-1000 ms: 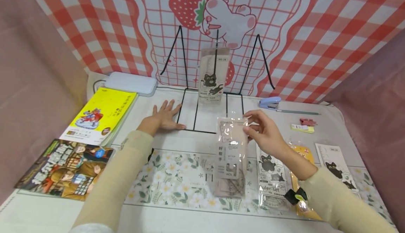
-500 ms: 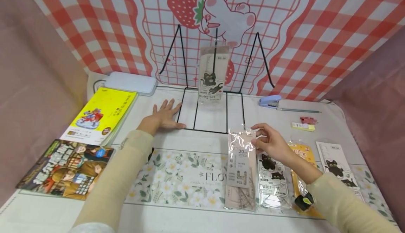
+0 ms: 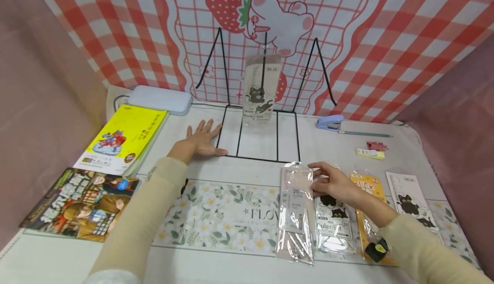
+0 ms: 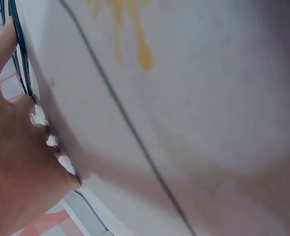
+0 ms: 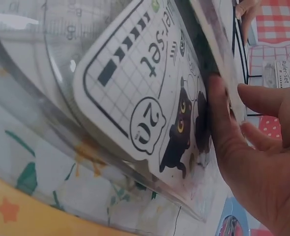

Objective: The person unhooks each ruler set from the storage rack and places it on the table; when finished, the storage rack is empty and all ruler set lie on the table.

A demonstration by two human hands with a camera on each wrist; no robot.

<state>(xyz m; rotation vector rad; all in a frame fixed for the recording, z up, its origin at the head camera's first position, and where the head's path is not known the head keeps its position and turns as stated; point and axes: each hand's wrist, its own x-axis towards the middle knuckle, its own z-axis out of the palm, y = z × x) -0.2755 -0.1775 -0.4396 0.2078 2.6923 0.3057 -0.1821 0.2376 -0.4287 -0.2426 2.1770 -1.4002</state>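
Ruler pack [image 3: 296, 209] is just L of R hand [image 3: 335, 185], which pinches its upper R edge btwn thumb & fingers. 2nd pack [image 3: 333, 228] lies on the near side of that hand, partly under it; duck pack [image 3: 364, 184] partly under R wrist. L hand [image 3: 198, 141] spread on table [image 3: 231, 267], thumb at rack's [image 3: 256, 158] near L corner. Hung pack [image 3: 261, 89] on rack's mid rod, beyond & btwn both hands. Stapler [image 3: 329, 123] beyond R hand; yellow bk [image 3: 123, 134] L of L hand.

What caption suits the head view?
Right grip pinches a clear packet; left grip rests at the black wire rack.
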